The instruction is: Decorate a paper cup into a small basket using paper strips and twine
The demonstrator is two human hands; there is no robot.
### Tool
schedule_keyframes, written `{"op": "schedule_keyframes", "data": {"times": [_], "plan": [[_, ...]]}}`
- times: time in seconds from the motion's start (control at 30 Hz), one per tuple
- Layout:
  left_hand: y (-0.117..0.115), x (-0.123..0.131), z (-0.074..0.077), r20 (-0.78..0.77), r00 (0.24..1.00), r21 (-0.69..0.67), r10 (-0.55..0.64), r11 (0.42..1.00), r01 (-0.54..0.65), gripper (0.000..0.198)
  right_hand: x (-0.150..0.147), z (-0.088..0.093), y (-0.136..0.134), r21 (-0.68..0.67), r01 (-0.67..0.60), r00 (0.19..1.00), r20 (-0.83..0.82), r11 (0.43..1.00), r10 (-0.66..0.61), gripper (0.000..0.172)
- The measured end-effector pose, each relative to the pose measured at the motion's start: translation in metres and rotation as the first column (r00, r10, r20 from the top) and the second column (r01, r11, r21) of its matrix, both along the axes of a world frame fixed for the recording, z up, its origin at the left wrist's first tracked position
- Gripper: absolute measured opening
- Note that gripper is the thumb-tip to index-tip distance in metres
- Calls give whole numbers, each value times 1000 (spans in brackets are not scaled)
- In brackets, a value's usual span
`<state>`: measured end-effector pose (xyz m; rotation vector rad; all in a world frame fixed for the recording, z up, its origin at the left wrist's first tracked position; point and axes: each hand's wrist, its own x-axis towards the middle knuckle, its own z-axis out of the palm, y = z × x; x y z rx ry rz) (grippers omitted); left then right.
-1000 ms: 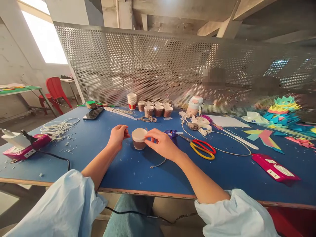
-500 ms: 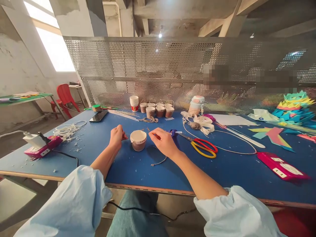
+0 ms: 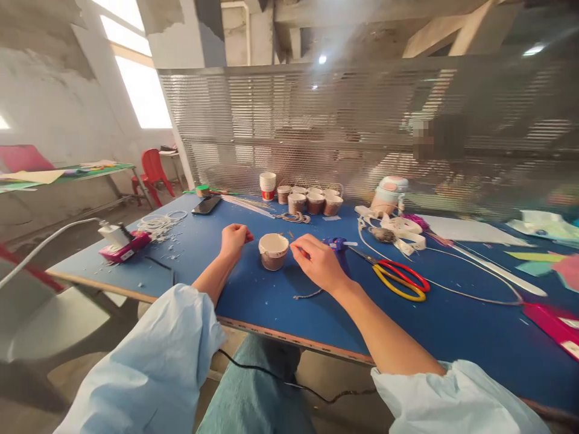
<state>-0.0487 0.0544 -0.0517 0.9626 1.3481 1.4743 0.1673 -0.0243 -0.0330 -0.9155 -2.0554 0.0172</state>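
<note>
A small paper cup point(image 3: 274, 260) stands upright on the blue table between my hands, brown around its lower part and white at the rim. My left hand point(image 3: 235, 242) is closed just left of the cup, apart from it; whatever its fingers pinch is too small to make out. Close to the cup's right side, my right hand point(image 3: 314, 259) has thumb and fingers pressed together, their contents hidden. Below that hand a short piece of twisted cord point(image 3: 308, 295) lies on the table. A blue glue gun point(image 3: 335, 243) rests behind my right hand, beside scissors point(image 3: 400, 280) with red and yellow handles.
Several brown-wrapped cups point(image 3: 315, 203) and a stack of paper cups point(image 3: 268, 185) stand at the back, before a perforated metal screen point(image 3: 280, 108). A phone point(image 3: 206, 205), a power strip point(image 3: 125, 247), white cord point(image 3: 165, 221) and a bottle point(image 3: 389, 193) also lie or stand about.
The whole view has shifted, so the table and its contents appear farther right. Both hands keep nearly the same places beside the cup.
</note>
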Motion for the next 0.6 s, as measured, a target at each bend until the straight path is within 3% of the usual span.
{"op": "schedule_keyframes", "data": {"times": [0.3, 0.43, 0.6], "plan": [[16, -8, -2, -276, 953, 20, 126, 992, -125, 35, 7, -2, 7, 97, -50, 999, 19, 994, 48, 20], [28, -27, 19, -407, 902, 49, 142, 990, -134, 34, 8, -2, 8, 121, -43, 999, 33, 992, 40, 19], [27, -76, 52, -493, 844, 107, 213, 977, -184, 35, 6, 1, 4, 111, -38, 999, 39, 993, 34, 21]]}}
